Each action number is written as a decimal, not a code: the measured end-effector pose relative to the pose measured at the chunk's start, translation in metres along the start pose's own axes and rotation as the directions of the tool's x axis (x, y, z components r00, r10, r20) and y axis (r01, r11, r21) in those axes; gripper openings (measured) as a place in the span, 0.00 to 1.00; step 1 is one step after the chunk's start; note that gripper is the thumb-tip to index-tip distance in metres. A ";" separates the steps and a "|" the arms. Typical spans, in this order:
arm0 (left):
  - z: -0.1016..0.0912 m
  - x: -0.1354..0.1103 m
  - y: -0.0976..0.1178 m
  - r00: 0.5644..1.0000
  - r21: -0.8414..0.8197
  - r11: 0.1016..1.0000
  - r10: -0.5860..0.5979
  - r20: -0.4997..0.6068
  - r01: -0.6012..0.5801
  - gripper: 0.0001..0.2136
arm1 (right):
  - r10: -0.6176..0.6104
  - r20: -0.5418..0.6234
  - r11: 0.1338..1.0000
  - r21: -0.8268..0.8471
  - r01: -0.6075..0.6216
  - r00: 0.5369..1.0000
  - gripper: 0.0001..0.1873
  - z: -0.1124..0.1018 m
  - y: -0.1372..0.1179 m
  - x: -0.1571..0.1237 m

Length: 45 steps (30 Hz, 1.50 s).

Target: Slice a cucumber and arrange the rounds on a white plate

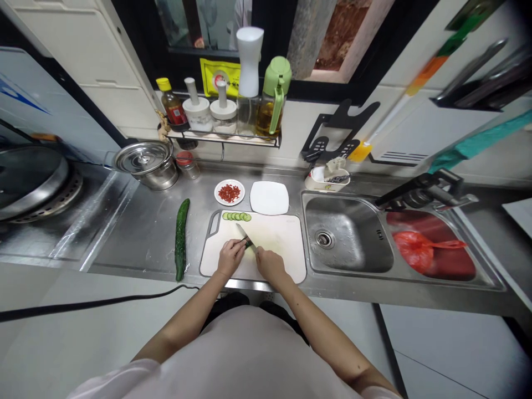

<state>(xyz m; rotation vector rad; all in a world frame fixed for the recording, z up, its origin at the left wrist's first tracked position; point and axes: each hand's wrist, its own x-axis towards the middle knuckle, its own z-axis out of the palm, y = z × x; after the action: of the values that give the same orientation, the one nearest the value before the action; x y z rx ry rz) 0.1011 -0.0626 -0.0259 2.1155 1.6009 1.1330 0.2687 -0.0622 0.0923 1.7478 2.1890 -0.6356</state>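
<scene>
My right hand (pixel 271 267) grips a knife (pixel 242 230) whose blade points up and to the left over the white cutting board (pixel 286 244). My left hand (pixel 231 258) has its fingers closed on a short dark green cucumber piece (pixel 248 242), mostly hidden by the fingers and right beside the blade. A row of overlapping cucumber slices (pixel 236 216) lies along the board's upper left, near its grey handle. To the left of the board, a whole cucumber (pixel 181 238) rests lengthwise on the steel counter (pixel 137 233).
Behind the board stand a plate of chopped red pieces (pixel 229 193) and a white square plate (pixel 269 198). A steel pot (pixel 147 163) is back left. On the right, a sink (pixel 349 235) adjoins a basin holding a red plastic bag (pixel 415 252). A rack of seasonings (pixel 224 137) hangs behind.
</scene>
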 end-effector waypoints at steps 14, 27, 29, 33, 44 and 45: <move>-0.001 0.002 0.002 1.000 -0.019 1.000 -0.011 -0.003 0.011 0.12 | 0.003 0.081 1.000 0.028 -0.005 0.997 0.15 0.002 0.006 -0.003; 0.001 0.001 0.000 1.000 -0.012 1.000 -0.012 0.002 0.012 0.11 | 0.001 0.051 1.000 0.009 -0.002 0.999 0.16 0.004 -0.003 0.004; 0.001 0.001 0.000 1.000 -0.012 1.000 -0.016 0.005 0.016 0.11 | 0.011 0.076 1.000 0.013 -0.012 0.997 0.15 0.005 -0.001 0.002; 0.001 0.001 0.000 1.000 -0.005 1.000 -0.024 0.013 0.024 0.12 | 0.003 0.069 1.000 0.012 -0.004 0.998 0.15 0.006 -0.001 0.003; 0.002 0.001 0.000 1.000 -0.010 1.000 -0.022 -0.001 0.022 0.12 | -0.005 0.050 1.000 -0.010 0.005 0.999 0.14 0.008 -0.003 0.007; 0.002 0.001 0.000 1.000 -0.010 1.000 -0.022 -0.002 0.022 0.12 | -0.003 0.060 1.000 -0.008 0.003 0.998 0.14 0.008 -0.003 0.007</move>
<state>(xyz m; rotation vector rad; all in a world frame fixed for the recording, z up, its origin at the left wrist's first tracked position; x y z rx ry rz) 0.1025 -0.0614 -0.0263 2.0863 1.6119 1.1346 0.2641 -0.0610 0.0827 1.6989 2.1514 -0.6704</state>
